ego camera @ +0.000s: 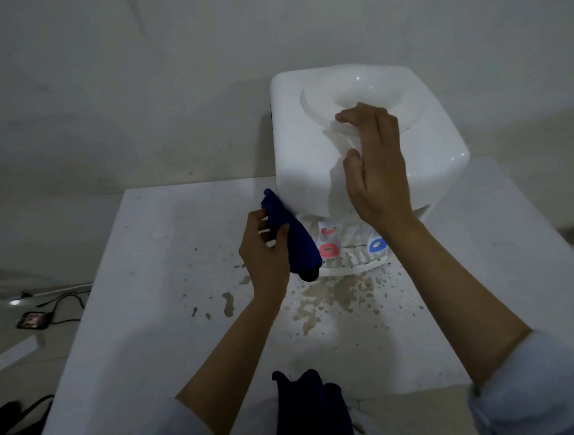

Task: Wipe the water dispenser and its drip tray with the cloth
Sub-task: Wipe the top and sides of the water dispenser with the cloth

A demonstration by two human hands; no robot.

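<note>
The white plastic tabletop water dispenser [367, 138] stands at the back of the stained white table [170, 288], its slotted white drip tray [353, 263] just below the red and blue taps, directly right of the left hand [264, 251]. That hand, the nearer one to the tray, is closed around a bunched dark blue cloth [293, 236] whose long axis runs diagonally, its upper end touching the dispenser's front-left corner. The right hand [375, 167] reaches forward over the dispenser's top, fingers loosely extended and holding nothing, seemingly steadying the body.

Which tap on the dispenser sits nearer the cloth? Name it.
The red-marked white tap: it sits right beside the dark blue cloth in the left hand. The blue-marked white tap is beyond it, by the right forearm.
</note>
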